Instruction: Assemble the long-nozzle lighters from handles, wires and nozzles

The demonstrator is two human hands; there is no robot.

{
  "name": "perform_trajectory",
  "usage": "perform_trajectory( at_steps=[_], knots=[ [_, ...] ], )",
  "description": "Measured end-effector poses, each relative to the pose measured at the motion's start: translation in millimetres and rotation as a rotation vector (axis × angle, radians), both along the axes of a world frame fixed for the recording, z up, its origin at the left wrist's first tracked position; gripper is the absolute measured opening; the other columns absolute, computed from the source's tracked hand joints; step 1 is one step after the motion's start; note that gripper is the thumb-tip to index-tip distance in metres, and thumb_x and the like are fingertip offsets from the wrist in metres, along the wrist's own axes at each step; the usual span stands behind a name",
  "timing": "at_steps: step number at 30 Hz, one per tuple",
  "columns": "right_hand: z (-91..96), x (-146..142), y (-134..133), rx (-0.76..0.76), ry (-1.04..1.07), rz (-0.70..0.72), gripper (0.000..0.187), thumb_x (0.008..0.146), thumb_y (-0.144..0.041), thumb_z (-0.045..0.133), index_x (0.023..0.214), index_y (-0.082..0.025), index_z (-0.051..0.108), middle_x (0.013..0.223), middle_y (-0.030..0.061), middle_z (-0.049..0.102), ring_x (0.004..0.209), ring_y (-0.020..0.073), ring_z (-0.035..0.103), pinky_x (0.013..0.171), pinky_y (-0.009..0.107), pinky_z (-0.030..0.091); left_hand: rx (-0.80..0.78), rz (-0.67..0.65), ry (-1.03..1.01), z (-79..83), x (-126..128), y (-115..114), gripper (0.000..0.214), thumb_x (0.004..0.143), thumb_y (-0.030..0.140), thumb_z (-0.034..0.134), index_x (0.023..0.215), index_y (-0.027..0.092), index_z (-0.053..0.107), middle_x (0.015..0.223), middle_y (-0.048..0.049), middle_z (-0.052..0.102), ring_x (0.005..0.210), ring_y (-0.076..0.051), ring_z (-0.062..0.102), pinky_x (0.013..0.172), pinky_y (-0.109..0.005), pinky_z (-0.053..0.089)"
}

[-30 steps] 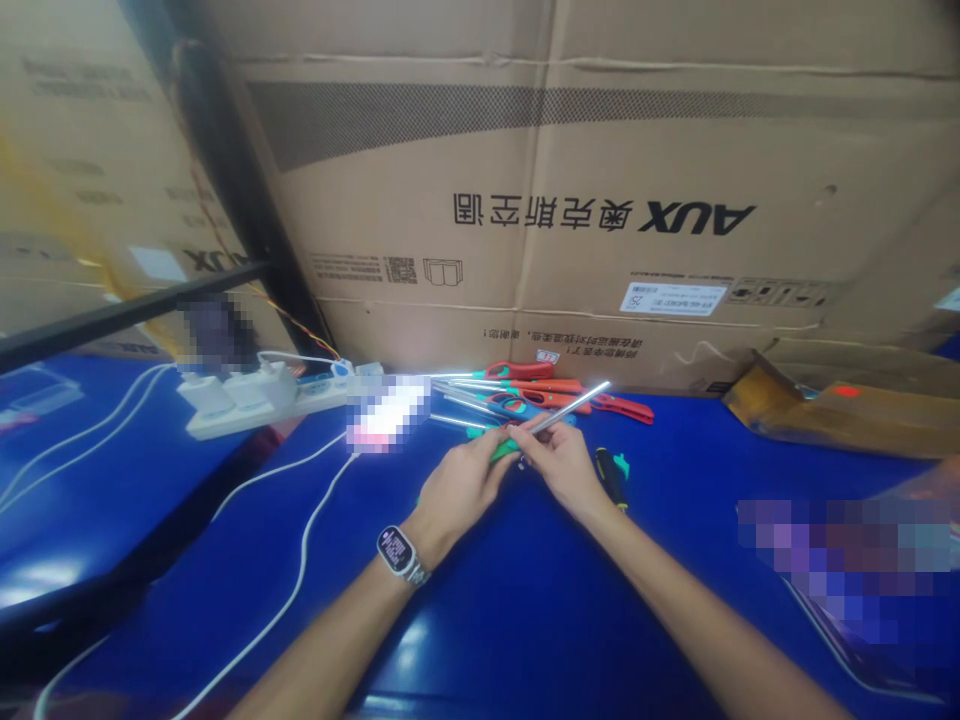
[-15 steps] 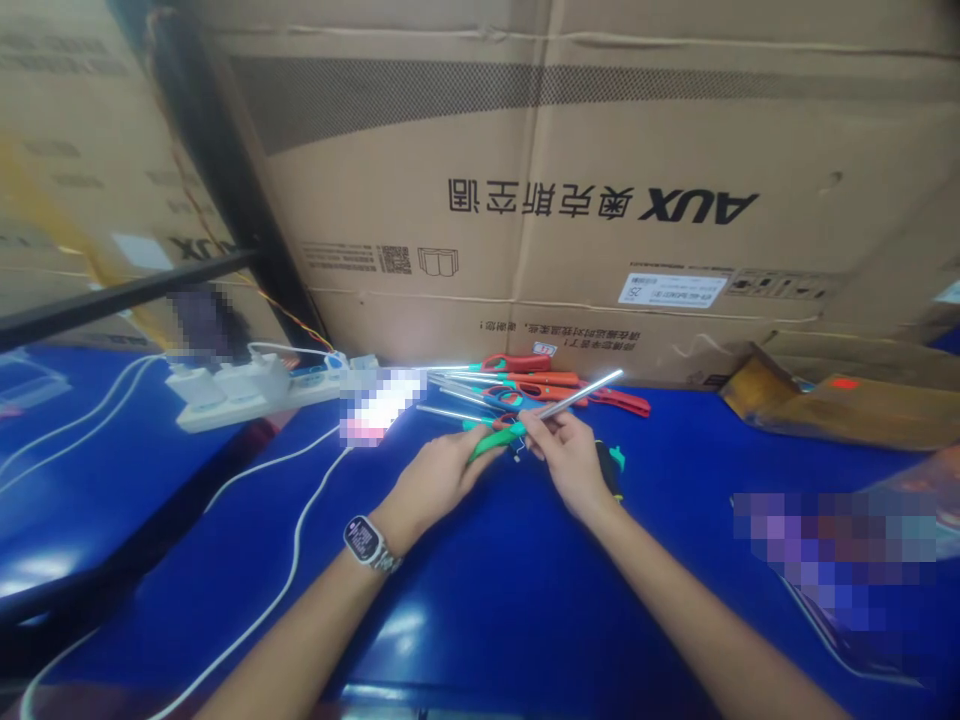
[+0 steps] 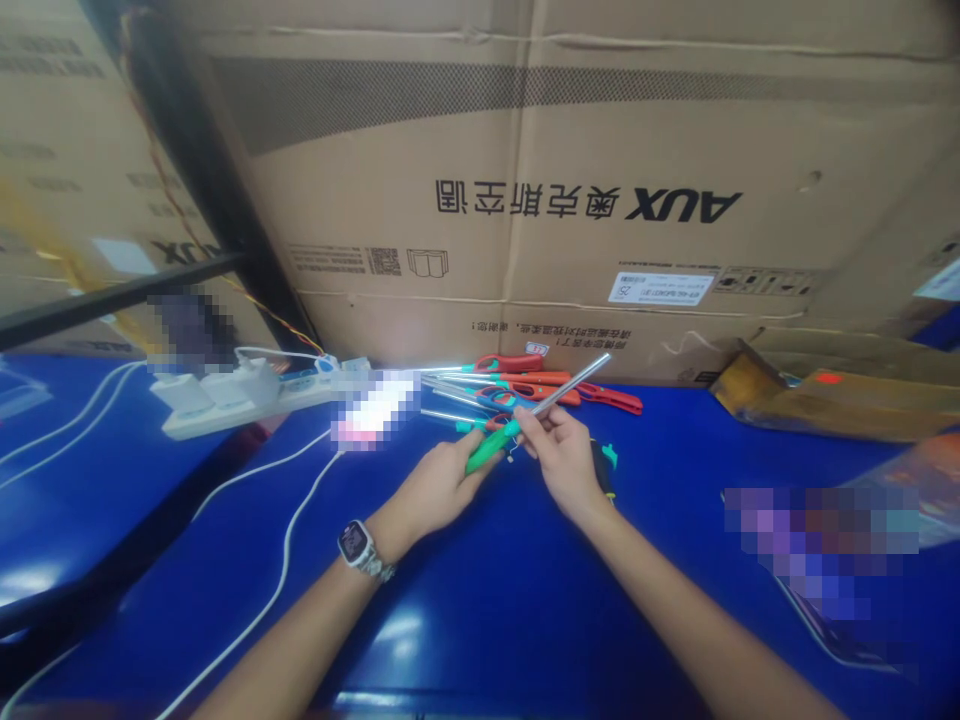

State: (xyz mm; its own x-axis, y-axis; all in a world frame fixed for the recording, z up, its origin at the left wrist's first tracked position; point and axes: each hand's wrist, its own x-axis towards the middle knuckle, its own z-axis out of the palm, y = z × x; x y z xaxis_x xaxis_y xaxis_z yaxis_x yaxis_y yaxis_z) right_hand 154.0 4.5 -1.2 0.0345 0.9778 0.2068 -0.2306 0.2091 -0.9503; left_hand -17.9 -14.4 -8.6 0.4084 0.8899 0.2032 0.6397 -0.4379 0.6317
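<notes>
Between the hands (image 3: 439,485) (image 3: 568,462) slants a green lighter (image 3: 487,452), left closed round its handle, right pinching its tube (image 3: 576,384)

On the left wrist (image 3: 396,527) is a watch (image 3: 355,543) with a pale, silvery case, rounded at the corners, and a dark screen whose faint marks are too small to read. Its band (image 3: 377,568) is silvery and looks like metal links. The left forearm (image 3: 300,635), right forearm (image 3: 675,600), left hand (image 3: 431,485) and right hand (image 3: 564,455) are bare.
</notes>
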Motion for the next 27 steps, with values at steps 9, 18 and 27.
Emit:
perform_trajectory(
  at_steps=[9,18,27],
  knots=[
    [8.6,2,0,0.038,-0.072,0.087,0.034,0.069,-0.046,0.081,0.075,-0.018,0.062,0.059,-0.0043,0.052,0.050,0.0080,0.041,0.048,0.023,0.036,-0.083,0.025,-0.072,1.3,5,-9,0.024,0.099,0.040,0.042,0.096,0.021,0.055,0.064,0.0013,0.056,0.048,-0.014,0.047,0.050,-0.026,0.031],
    [12.6,-3,5,0.058,-0.087,0.145,0.038,0.071,-0.053,0.077,0.077,-0.020,0.058,0.065,-0.0029,0.052,0.057,0.0109,0.045,0.053,0.025,0.040,-0.133,0.088,-0.246,-4.0,19,-11,0.032,0.099,0.045,0.043,0.098,0.017,0.058,0.063,0.0044,0.051,0.051,-0.011,0.041,0.051,-0.023,0.033],
    [-13.4,-16,-10,0.143,-0.272,0.091,0.031,0.091,-0.052,0.055,0.088,-0.021,0.060,0.089,0.0039,0.058,0.088,0.0196,0.058,0.083,0.032,0.049,-0.123,0.036,-0.475,-7.7,32,-2,0.032,0.095,0.039,0.049,0.114,0.017,0.061,0.088,-0.0045,0.067,0.083,-0.019,0.062,0.079,-0.033,0.053]
  ],
)
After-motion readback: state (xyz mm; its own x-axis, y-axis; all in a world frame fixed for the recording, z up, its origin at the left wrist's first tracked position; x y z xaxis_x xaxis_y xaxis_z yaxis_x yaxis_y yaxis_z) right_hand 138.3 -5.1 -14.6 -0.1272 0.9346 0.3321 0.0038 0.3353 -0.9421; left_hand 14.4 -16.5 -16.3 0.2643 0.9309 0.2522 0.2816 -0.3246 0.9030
